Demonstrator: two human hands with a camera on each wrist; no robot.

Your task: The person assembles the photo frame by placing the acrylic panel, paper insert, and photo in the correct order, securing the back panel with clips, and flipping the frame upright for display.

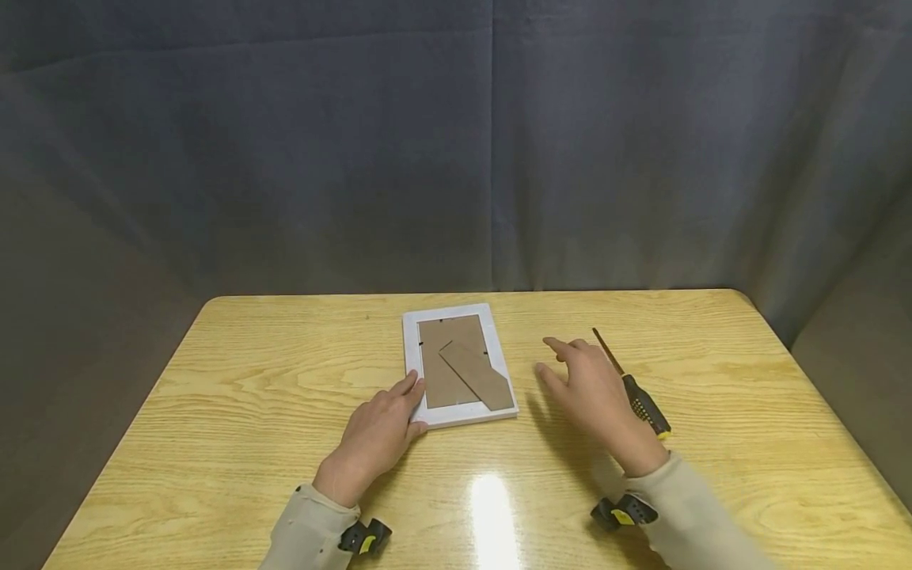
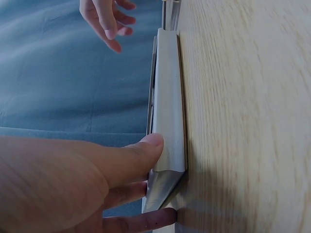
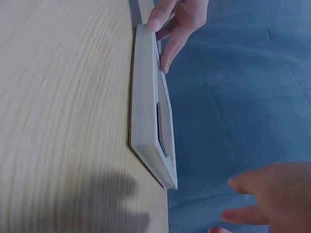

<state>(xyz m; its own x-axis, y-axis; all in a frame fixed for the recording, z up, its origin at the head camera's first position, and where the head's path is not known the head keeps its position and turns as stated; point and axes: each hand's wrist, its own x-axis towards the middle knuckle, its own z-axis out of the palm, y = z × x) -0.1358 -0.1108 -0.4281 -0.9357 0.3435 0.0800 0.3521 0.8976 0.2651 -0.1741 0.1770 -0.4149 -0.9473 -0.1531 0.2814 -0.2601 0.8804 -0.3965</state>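
A white picture frame [image 1: 468, 414] lies face down on the table, its brown backing board [image 1: 437, 376] facing up. Angled across the board is a brown stand flap [image 1: 480, 372], and small dark tabs sit along the inner edges. My left hand [image 1: 378, 435] grips the frame's near left corner, thumb on the near edge [image 2: 170, 102] and fingers at the left side. To the right of the frame, my right hand [image 1: 591, 392] hovers over the table with fingers loosely extended and nothing in them. A screwdriver [image 1: 644, 404] with a black and yellow handle lies just beyond it, partly overlapped by that hand.
The wooden table [image 1: 249, 372] has rounded far corners. A dark grey curtain [image 1: 342, 158] hangs behind it and along both sides. Light reflects brightly off the tabletop near the front. Each wrist wears a black strap with a camera [image 1: 623, 513].
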